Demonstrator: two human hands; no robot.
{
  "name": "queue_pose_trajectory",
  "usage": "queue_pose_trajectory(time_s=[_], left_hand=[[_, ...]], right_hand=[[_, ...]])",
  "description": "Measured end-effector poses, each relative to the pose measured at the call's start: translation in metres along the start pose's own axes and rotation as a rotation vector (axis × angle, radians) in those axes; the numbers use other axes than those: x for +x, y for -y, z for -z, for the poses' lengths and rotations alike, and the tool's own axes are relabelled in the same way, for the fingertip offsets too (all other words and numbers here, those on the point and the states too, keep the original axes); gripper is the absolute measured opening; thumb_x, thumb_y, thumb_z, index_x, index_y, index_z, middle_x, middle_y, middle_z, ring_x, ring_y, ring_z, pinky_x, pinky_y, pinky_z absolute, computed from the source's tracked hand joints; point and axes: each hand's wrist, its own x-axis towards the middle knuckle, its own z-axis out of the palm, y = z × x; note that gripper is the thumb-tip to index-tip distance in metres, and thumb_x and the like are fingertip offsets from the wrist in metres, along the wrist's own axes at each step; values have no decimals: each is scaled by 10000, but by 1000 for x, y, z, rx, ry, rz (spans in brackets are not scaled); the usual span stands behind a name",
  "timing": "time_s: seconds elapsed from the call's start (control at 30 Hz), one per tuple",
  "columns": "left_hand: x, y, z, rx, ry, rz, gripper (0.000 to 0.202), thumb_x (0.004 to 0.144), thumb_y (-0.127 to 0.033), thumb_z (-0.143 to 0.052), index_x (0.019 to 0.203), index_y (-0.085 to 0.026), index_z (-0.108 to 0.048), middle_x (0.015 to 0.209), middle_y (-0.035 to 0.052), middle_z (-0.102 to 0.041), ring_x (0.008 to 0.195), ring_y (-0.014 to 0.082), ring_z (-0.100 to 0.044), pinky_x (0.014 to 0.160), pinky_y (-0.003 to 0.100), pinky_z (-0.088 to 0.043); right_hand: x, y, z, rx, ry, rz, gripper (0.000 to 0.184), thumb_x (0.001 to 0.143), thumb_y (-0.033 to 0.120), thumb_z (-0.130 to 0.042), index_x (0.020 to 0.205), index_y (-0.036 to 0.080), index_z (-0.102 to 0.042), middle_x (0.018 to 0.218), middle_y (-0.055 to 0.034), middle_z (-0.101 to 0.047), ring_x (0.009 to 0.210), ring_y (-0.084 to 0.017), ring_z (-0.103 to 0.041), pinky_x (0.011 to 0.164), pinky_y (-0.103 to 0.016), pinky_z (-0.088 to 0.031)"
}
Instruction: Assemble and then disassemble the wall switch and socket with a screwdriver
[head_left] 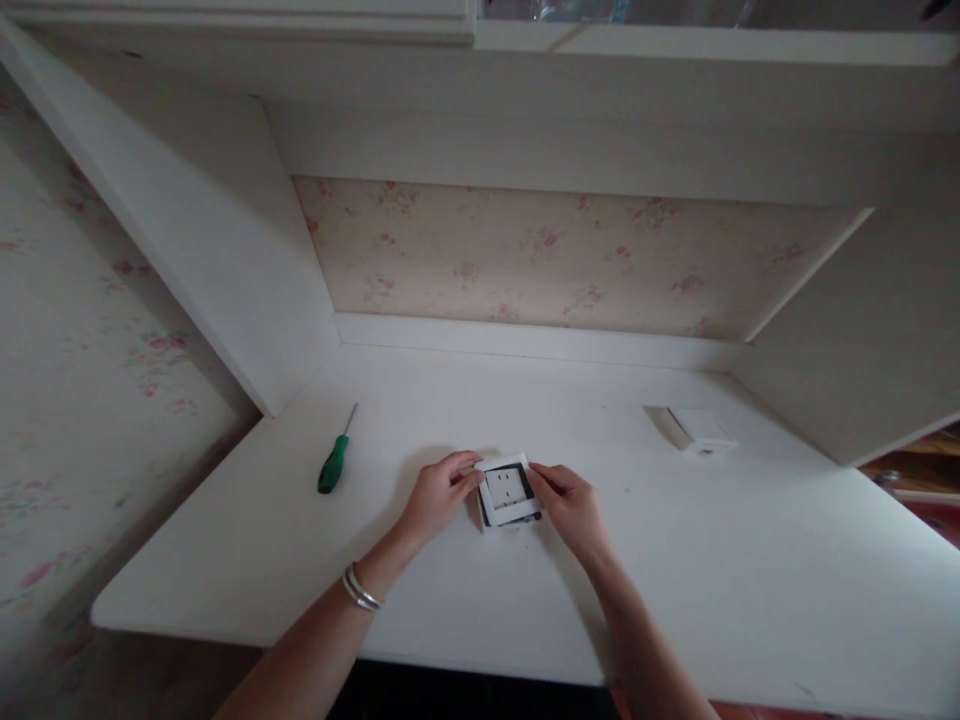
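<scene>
Near the middle of the white desk lies a wall socket [508,487], its white face with dark slots showing through a square white cover frame [501,464]. The frame sits slightly askew over it, with dark gaps along the edges. My left hand [442,492] pinches the frame's left side between thumb and fingers. On the opposite side, my right hand [568,503] grips the frame's right edge with thumb and forefinger. Part of the socket body below the frame is hidden.
A green-handled screwdriver [335,457] lies to the left, tip pointing away. On the right stands a white box-like fitting [701,430]. Side panels flank the desk [465,590], and a cabinet [525,80] overhangs it; floral wallpaper covers the back.
</scene>
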Motion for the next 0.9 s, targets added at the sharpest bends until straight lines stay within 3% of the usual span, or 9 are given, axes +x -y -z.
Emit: queue_pose_trajectory(time_s=[0.13, 0.37, 0.53, 0.7, 0.8, 0.9], left_hand=[[1, 1, 2, 83, 8, 13, 373, 844, -429, -558, 1098, -171, -649, 1042, 86, -700, 828, 201, -677, 706, 292, -557], [-2, 1, 3, 72, 125, 19, 452, 828, -457, -574, 1179, -176, -616, 963, 71, -703, 759, 183, -653, 706, 307, -541], [-6, -6, 5, -22, 247, -31, 711, 630, -373, -788, 1267, -202, -521, 1275, 110, -514, 877, 188, -624, 730, 315, -546], [-9, -10, 9, 108, 299, -96, 1000, 466, -348, -871, 1351, -224, -422, 1333, 127, -412, 935, 204, -575, 786, 355, -533], [-11, -12, 9, 168, 275, -115, 973, 477, -311, -863, 1342, -243, -424, 1294, 102, -442, 895, 187, -570, 760, 340, -533], [-13, -15, 7, 210, 227, -158, 876, 529, -286, -834, 1315, -248, -449, 1270, 80, -477, 869, 177, -564, 786, 339, -525]], right_hand=[[-2, 0, -2, -130, 27, 44, 340, 826, 442, -536, 956, 190, -723, 794, -71, -668, 655, -184, -587, 605, -306, -464], [-5, 5, -1, -173, 20, 65, 303, 817, 380, -529, 965, 178, -699, 756, -57, -635, 620, -166, -561, 604, -300, -464], [-6, 7, 0, -203, 25, 93, 285, 836, 353, -515, 975, 180, -693, 814, -60, -639, 652, -163, -579, 617, -292, -465], [-7, 3, -3, -185, 7, 120, 287, 850, 357, -500, 986, 188, -689, 917, -70, -643, 660, -149, -594, 614, -282, -486], [-7, 1, -4, -150, 14, 114, 304, 850, 379, -506, 1004, 186, -684, 997, -85, -641, 663, -146, -602, 608, -286, -508], [-7, 1, -5, -94, 59, 98, 364, 838, 410, -534, 1107, 197, -655, 1158, -104, -610, 805, -187, -629, 681, -320, -538]])
